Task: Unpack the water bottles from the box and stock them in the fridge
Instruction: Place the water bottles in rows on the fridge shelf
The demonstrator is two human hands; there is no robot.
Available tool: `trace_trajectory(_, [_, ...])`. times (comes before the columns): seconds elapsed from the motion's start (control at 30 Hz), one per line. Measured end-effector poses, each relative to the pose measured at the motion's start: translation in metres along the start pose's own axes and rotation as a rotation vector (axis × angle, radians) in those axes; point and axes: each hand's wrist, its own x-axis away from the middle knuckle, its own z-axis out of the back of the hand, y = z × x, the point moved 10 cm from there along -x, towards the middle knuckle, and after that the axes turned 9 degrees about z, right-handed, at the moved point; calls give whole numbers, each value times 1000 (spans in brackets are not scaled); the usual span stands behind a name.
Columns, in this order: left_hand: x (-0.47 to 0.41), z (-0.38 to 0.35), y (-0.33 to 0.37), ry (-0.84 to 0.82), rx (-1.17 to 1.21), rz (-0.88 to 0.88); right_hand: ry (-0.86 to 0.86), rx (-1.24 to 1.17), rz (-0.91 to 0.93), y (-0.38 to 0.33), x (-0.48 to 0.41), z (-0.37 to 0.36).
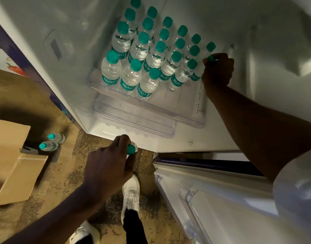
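On the crowded fridge shelf [186,110], the right hand [217,71] clamps a bottle [197,76] it could knock into neighbours, while the left hand [109,166] grips another bottle [132,149].

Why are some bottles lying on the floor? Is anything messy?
Two clear green-capped water bottles lie on their sides on the brown floor beside the cardboard box, not yet stocked. Nothing looks spilled or broken.

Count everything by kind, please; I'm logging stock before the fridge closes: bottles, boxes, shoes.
Clear plastic water bottles with teal caps: 23 (19 standing free on the clear fridge shelf, 1 in the right hand grip, 1 in the left hand grip, 2 on the floor)
Brown cardboard box: 1
White shoes: 2
Total: 26
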Motion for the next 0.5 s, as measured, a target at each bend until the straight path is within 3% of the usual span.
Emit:
trace_trajectory(0.3, [-4, -3, 8, -11, -6, 10, -25, -54, 40, -5, 4, -5])
trace_trajectory(0.37, [-6, 2, 11, -8, -2, 15, -19, -119, -21, 6, 17, -3])
trace_trajectory(0.5, [-16, 10, 14, -23, 6, 52, 153, -295, -295, 35, 74, 2])
